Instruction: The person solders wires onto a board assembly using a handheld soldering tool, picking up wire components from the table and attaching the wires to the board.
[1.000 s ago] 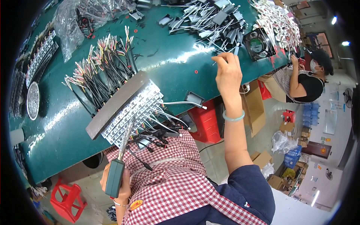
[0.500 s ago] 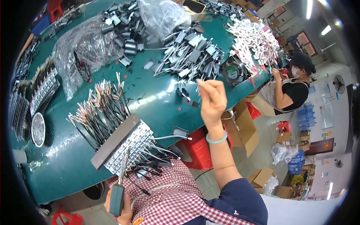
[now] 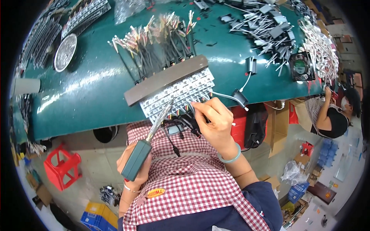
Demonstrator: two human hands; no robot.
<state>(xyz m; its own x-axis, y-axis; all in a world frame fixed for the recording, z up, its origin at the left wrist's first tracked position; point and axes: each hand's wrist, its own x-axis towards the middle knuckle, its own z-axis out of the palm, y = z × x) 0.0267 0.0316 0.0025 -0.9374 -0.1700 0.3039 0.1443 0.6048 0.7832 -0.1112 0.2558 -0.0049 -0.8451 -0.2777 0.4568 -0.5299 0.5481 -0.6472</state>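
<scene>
In my left hand [image 3: 133, 163] is a soldering iron [image 3: 137, 158] with a dark green handle, its tip pointing up at a panel of small white circuit boards [image 3: 179, 92]. The tip is over the panel's rows, and I cannot tell if it touches. My right hand [image 3: 214, 119] pinches at the panel's near right side, thumb and forefinger pressed together; what lies between them is too small to make out. Short wires [image 3: 185, 117] hang from the panel's near edge. A brown bar [image 3: 165, 79] lies across its far side, with bundled black cables [image 3: 169, 50] fanning out behind.
Piled grey parts with white wires [image 3: 266, 34] lie at the back right, near a black fan [image 3: 302, 66] and a heap of white connectors [image 3: 320, 48]. A metal bowl [image 3: 65, 53] stands left. A co-worker [image 3: 333, 115] sits far right; a red stool [image 3: 61, 167] is below left.
My right hand has come down from above the wired parts to the panel's near edge. The view has shifted, and the soldering iron stays in my left hand.
</scene>
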